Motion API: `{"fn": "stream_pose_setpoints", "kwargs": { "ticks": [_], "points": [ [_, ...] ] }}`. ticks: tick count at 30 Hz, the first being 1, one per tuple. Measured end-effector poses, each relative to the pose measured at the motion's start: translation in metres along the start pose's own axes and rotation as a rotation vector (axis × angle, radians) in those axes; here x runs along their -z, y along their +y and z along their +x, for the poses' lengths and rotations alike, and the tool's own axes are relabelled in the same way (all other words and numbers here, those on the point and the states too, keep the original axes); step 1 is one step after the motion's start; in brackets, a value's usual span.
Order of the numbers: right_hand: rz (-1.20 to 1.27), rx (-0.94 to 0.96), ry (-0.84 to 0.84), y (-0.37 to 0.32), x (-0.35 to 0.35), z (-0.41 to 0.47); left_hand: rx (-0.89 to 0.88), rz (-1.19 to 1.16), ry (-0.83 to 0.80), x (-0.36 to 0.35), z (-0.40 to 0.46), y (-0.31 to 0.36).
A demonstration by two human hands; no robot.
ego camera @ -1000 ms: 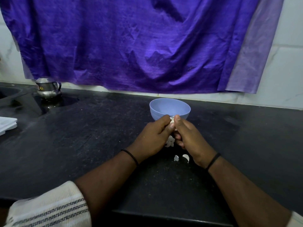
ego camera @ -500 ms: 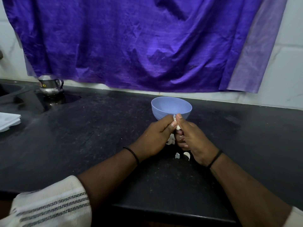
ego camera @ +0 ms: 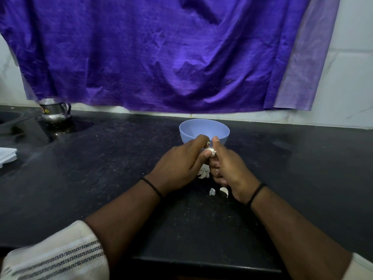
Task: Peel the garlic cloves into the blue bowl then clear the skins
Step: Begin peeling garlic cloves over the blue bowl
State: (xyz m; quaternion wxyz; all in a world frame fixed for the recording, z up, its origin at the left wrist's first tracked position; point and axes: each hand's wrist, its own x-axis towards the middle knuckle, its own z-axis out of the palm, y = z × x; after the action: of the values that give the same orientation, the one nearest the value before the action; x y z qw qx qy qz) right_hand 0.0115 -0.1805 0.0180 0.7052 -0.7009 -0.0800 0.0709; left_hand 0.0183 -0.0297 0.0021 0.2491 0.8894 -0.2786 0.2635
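Head cam: the left hand point(ego camera: 177, 166) and right hand point(ego camera: 230, 168) were both pinching one small white garlic clove point(ego camera: 211, 150) between them, right in front of the round light-blue plastic bowl point(ego camera: 203, 130). Loose white papery skins point(ego camera: 220, 191) sat on the black stone counter point(ego camera: 101, 168) under the hands.

We see both bare forearms reaching forward and converging at the centre. The left hand point(ego camera: 177, 168), a thin black band on its wrist, has its fingers curled inward, fingertips pinching a small white garlic clove point(ego camera: 211, 151). The right hand point(ego camera: 230, 170), likewise banded in black, grips the same clove, thumb raised upright. Knuckles nearly touch. Cream, dark-striped sleeves cover the upper forearms.
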Motion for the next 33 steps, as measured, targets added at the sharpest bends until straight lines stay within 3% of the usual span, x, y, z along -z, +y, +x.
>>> {"fn": "stream_pose_setpoints", "kwargs": {
  "ticks": [4,8,10,16,26,33],
  "points": [
    [-0.062,0.009,-0.032,0.001,-0.002,-0.001,0.015,-0.043,0.11,-0.006,-0.002,-0.003],
    [-0.516,0.219,0.068,0.01,0.003,0.004,0.207,-0.322,0.269,-0.013,0.001,-0.002],
    [-0.618,0.34,0.112,0.014,0.007,0.005,0.269,-0.372,0.285,-0.014,0.002,-0.003],
    [-0.803,0.462,0.058,0.02,0.009,0.01,0.291,-0.492,0.172,-0.017,0.0,0.002],
    [-0.491,0.515,0.068,0.026,0.005,0.011,0.388,-0.691,0.158,-0.017,0.003,0.017],
    [-0.8,0.609,-0.002,0.035,0.017,0.015,0.518,-0.956,-0.177,0.001,-0.001,0.015]
  ]
}}
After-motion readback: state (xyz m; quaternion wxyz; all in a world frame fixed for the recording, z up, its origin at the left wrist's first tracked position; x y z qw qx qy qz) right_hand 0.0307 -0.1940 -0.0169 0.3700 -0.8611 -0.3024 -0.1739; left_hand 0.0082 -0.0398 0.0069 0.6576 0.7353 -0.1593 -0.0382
